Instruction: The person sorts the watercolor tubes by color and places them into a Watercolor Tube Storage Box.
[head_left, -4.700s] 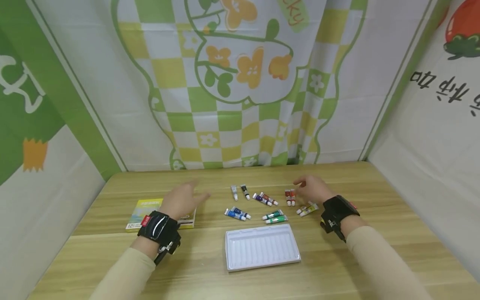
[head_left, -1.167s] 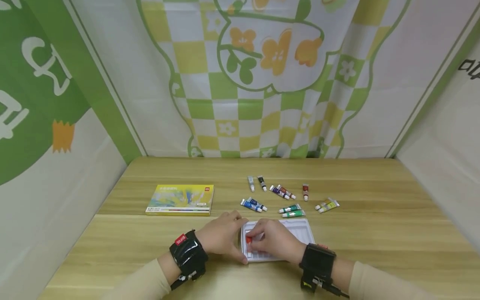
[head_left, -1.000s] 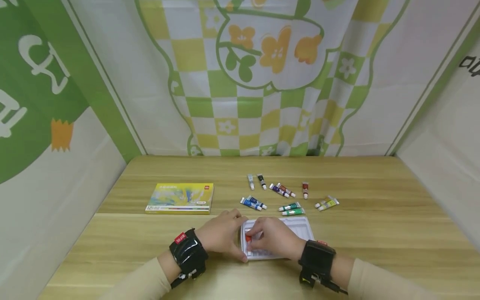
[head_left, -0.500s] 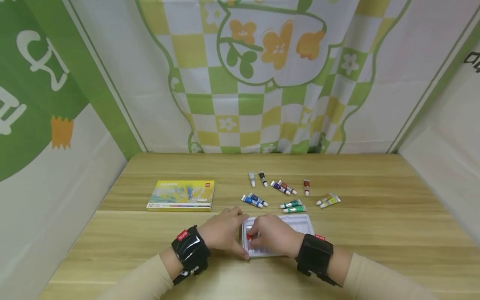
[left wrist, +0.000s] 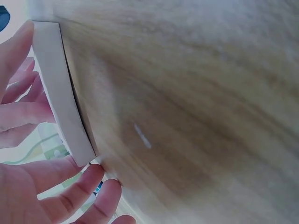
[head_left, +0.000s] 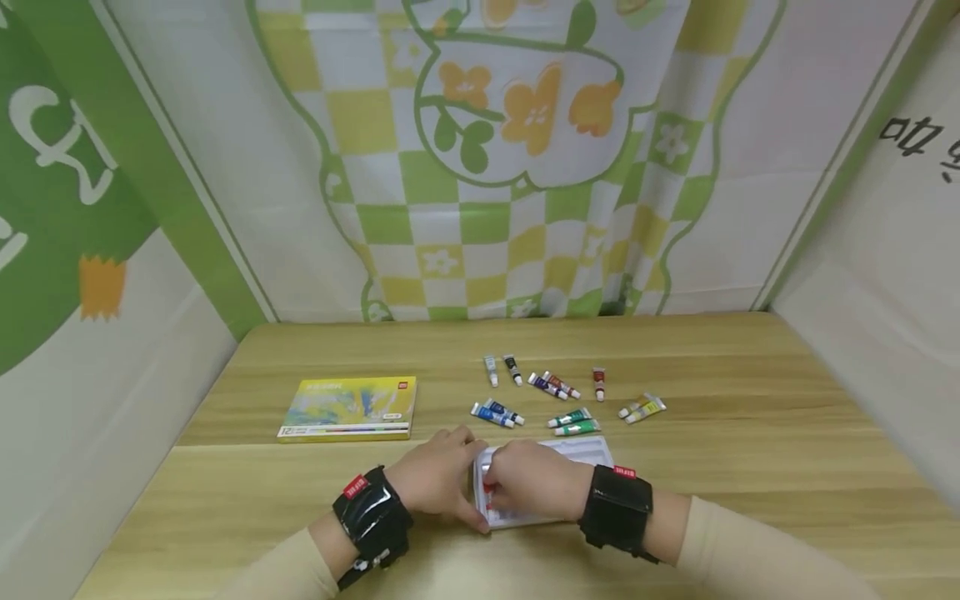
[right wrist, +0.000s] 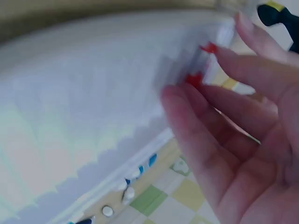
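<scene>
A white slotted tray [head_left: 596,452] lies near the front of the table. At its left end my left hand [head_left: 435,477] grips it, thumb at the near corner and fingers at the far corner; the tray's side wall [left wrist: 63,98] shows in the left wrist view. My right hand [head_left: 543,482] reaches over the tray and pinches a red paint tube [head_left: 489,490] at the leftmost slot. In the right wrist view, red parts of the paint tube [right wrist: 194,80] show by the fingertips [right wrist: 175,95]; the rest is hidden. Behind the tray lie green tubes [head_left: 576,427] and blue tubes [head_left: 491,415].
A yellow paint box [head_left: 348,408] lies at the left. Farther back are a white tube [head_left: 491,371], a black tube [head_left: 513,370], purple and brown tubes [head_left: 553,385] and a red-brown tube [head_left: 598,383]. Yellow and ochre tubes [head_left: 645,408] lie right. A patterned curtain [head_left: 487,208] hangs behind.
From beside the two red tubes, my right hand has brought one into the tray's left end. My left hand has moved from the paint box to the tray. Lately the right fingers have turned slightly.
</scene>
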The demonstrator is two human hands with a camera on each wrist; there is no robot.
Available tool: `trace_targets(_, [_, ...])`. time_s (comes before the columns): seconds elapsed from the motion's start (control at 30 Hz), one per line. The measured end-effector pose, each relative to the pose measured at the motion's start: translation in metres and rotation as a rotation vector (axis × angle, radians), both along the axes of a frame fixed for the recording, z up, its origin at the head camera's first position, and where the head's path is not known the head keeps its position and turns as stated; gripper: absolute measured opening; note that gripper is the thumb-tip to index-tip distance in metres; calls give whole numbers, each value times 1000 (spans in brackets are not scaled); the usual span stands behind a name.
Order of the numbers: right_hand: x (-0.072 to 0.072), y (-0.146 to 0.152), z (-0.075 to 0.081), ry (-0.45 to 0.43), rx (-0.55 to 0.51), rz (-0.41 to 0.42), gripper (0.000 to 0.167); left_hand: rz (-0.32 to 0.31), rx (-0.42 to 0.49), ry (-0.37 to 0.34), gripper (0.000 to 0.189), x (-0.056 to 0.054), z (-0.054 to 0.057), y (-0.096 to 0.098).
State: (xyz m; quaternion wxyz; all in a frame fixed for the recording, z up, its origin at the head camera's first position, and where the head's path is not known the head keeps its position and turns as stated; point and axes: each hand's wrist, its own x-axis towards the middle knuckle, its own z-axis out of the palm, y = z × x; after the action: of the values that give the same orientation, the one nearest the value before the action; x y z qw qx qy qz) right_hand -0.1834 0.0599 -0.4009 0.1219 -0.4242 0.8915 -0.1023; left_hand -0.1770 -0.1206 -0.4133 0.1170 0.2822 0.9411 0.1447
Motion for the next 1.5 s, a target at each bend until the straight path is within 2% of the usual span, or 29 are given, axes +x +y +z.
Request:
trace_targets(0.07, [-2, -1, 1, -12, 18, 22, 5, -3, -10, 0, 98, 0, 0, -3])
trace_targets(0.2, [-8, 1, 4, -42, 38, 35, 19, -3, -18, -8, 103, 0, 0, -6])
trace_targets(0.37, [-18, 13, 16, -125, 34, -25, 26, -5, -15, -20, 102, -2, -2, -2])
trace_targets(0.5, [-36, 32, 28, -155, -15, -104, 29, 0, -34, -23, 103, -5, -2, 0])
trace_targets(0.6, [-62, 52, 34, -192, -50, -193, 31, 7, -37, -7, 104, -5, -4, 0])
trace_targets(0.73, [-99, 84, 35, -314, -154, -375, 33, 4, -38, 12, 105, -5, -6, -1])
trace_targets(0.83, [-120, 107, 25, -394, -269, -515, 35, 8, -44, 6, 106, -3, -5, -2])
trace_targets(0.9, [-129, 119, 16, -420, -342, -603, 37, 9, -47, -2, 105, -3, -4, -2])
trace_targets(1.07, [-136, 136, -2, -369, -429, -768, 40, 1, -52, -19, 105, -4, -3, -1])
trace_targets(1.23, [-133, 134, -4, -373, -435, -860, 50, -1, -53, -31, 105, -6, -5, -1])
trace_targets(1.37, [-131, 129, -4, -379, -408, -875, 55, 4, -45, -41, 105, -6, -6, -2])
trace_targets(1.5, [-131, 126, -8, -320, -356, -842, 58, 7, -46, -47, 106, -6, -5, -1])
